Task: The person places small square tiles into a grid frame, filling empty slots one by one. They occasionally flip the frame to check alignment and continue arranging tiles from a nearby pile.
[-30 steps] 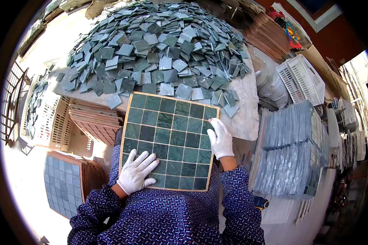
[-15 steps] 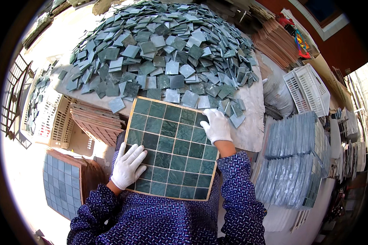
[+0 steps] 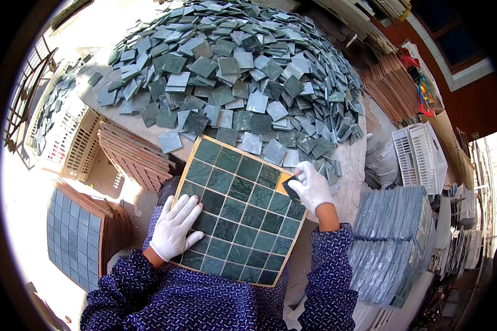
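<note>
On tiled board (image 3: 281, 181), left fingers (image 3: 188, 213) lie spread; near far-right corner, right fingers (image 3: 303, 171) pinch dark tile (image 3: 290, 190).

There were two gloved hands (image 3: 175, 230), one tiled panel (image 3: 234, 214) six squares across and six down, one bare square (image 3: 281, 182), one held tile (image 3: 290, 189) and one tile heap (image 3: 232, 71).

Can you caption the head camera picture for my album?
Gloved right hand holds a dark tile beside a yellow patch on the tiled board; gloved left hand rests on it.
</note>
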`<state>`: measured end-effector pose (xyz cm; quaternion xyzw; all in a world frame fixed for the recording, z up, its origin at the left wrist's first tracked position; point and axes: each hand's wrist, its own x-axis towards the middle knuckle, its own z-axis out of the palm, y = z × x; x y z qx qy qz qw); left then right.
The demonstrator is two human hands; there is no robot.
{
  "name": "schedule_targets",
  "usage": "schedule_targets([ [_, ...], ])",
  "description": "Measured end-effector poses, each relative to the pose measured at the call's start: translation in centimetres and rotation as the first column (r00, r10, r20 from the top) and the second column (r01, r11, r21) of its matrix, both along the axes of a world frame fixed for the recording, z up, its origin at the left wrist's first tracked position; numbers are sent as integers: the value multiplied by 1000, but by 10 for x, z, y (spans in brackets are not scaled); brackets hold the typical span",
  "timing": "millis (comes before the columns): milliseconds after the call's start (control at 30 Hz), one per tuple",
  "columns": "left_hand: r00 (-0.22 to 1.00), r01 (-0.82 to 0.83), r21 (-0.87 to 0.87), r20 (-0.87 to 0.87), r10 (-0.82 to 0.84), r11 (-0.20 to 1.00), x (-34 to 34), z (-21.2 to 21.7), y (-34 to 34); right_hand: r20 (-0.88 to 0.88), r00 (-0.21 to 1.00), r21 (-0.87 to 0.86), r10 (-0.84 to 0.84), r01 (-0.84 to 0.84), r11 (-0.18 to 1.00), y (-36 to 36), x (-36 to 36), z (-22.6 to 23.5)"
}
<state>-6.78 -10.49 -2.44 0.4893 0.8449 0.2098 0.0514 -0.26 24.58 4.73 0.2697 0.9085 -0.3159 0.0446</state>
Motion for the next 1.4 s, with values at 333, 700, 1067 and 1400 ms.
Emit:
schedule_targets([
  [333, 1000, -27, 20, 7, 27, 999, 1, 0, 0, -195, 965, 187, -177, 214, 959, -37, 63, -27],
  [700, 1000, -20, 56, -20, 21, 998, 0, 1, 3, -266, 956, 392, 121, -7, 920, -19, 49, -44],
  [1067, 999, -30, 31, -25, 31, 999, 4, -2, 1, -242, 896, 433, 373, -244, 868, -17, 36, -44],
  [1400, 997, -36, -24, -65, 35, 999, 5, 1, 8, -179, 913, 530, 366, -224, 818, -107, 11, -75],
])
